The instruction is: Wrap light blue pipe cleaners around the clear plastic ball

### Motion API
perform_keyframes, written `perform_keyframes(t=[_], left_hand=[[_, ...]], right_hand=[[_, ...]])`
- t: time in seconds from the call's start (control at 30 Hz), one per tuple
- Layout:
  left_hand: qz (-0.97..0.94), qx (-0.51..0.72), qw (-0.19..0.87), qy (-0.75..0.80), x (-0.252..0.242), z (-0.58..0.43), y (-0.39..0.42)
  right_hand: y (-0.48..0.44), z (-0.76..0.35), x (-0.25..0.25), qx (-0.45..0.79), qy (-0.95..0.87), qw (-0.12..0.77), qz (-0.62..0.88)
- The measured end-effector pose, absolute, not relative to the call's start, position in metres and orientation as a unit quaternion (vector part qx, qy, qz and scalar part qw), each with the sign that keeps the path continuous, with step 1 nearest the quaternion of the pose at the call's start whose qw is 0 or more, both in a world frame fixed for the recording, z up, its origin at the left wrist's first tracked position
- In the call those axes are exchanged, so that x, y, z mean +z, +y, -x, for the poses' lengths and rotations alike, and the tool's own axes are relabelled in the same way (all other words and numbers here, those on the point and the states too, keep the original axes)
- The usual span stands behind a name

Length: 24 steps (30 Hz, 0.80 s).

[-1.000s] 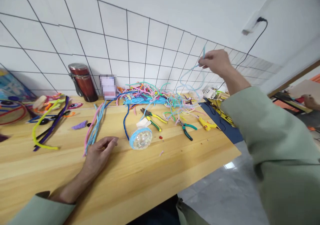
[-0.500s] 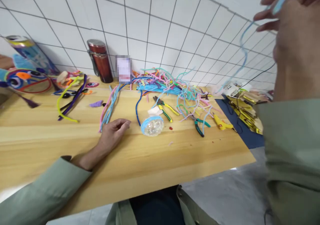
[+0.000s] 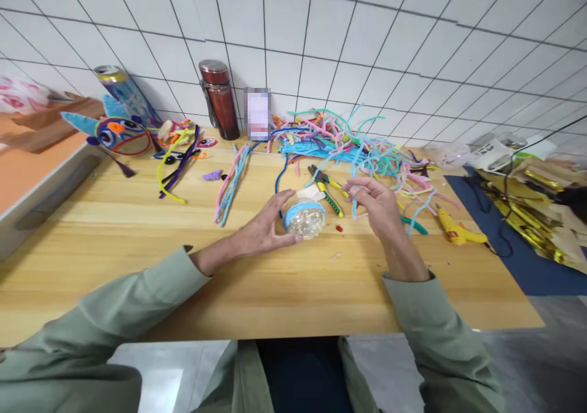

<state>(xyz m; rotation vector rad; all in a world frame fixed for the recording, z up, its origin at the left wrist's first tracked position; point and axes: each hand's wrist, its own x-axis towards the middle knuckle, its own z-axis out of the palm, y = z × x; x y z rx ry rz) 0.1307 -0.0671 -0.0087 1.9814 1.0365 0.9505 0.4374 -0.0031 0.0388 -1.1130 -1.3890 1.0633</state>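
My left hand [image 3: 257, 231] curves around a clear, round plastic container [image 3: 308, 222], thumb at its near side and fingers at its back. Light blue pipe cleaner is wrapped about the container, and a white piece [image 3: 310, 193] sits at its back. My right hand [image 3: 373, 204] is closed in a pinch on a light blue pipe cleaner [image 3: 354, 209], just right of the container. Yellow-and-green handled pliers [image 3: 334, 200] lie behind, between the two hands. Part of a second, teal-handled pair of pliers [image 3: 415, 225] shows beyond my right wrist.
Behind lies a heap of coloured pipe cleaners [image 3: 321, 150]. A yellow glue gun [image 3: 458, 228] rests at the right. A red-brown thermos [image 3: 221, 104], a blurred upright card or screen [image 3: 257, 113], a can [image 3: 128, 92] and a blue pipe-cleaner figure [image 3: 114, 137] stand along the wall.
My right hand has come down from the upper right to beside the container, with the light blue pipe cleaner. My left hand has moved from the tabletop onto the container. The view has shifted left.
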Motion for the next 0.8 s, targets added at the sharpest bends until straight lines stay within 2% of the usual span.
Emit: perform_keyframes(t=[0.13, 0.33, 0.47, 0.6, 0.8], left_hand=[[-0.778, 0.341, 0.362, 0.384, -0.008, -0.140, -0.054], [-0.772, 0.395, 0.250, 0.431, -0.023, -0.172, -0.059], [-0.754, 0.417, 0.217, 0.458, -0.032, -0.188, -0.064], [-0.767, 0.422, 0.225, 0.428, -0.037, -0.190, -0.065], [-0.790, 0.437, 0.180, 0.391, -0.034, -0.185, -0.070]], right_hand=[[-0.008, -0.434, 0.030, 0.503, -0.559, 0.494, 0.437], [-0.018, -0.431, 0.028, 0.577, -0.501, 0.506, 0.400], [-0.021, -0.426, 0.030, 0.594, -0.486, 0.514, 0.383], [-0.022, -0.423, 0.027, 0.602, -0.491, 0.503, 0.379], [-0.021, -0.421, 0.018, 0.592, -0.498, 0.504, 0.384]])
